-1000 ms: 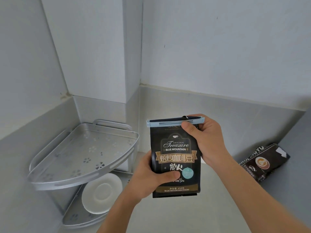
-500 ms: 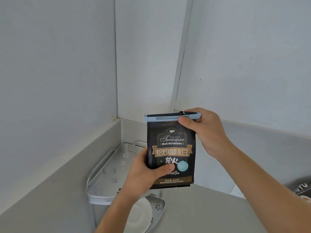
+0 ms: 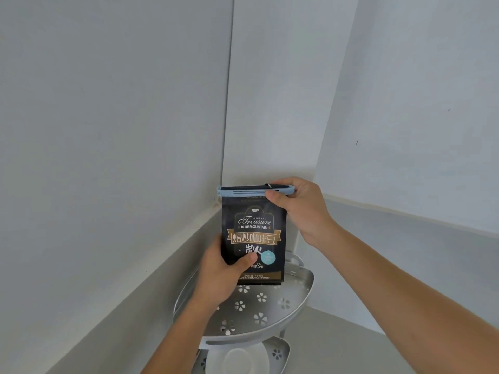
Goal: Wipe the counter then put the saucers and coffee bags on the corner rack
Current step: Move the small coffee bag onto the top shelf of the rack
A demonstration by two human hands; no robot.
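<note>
I hold a black coffee bag [image 3: 253, 233] upright with both hands, its top sealed by a pale blue clip. My left hand [image 3: 221, 273] grips its lower left side, thumb across the front. My right hand [image 3: 299, 209] pinches the clipped top right corner. The bag's bottom edge is at the back of the silver corner rack's upper shelf [image 3: 259, 317]; I cannot tell if it touches. A white saucer [image 3: 237, 359] lies on the rack's lower shelf, partly hidden by the upper one.
The rack stands in the corner where the grey backsplash [image 3: 135, 292] and white walls meet. Grey counter [image 3: 337, 346] runs to the right of the rack, under my right forearm.
The bag has moved with both hands over the rack's upper shelf and toward the corner. The view has swung left, and the second coffee bag at right has left the frame.
</note>
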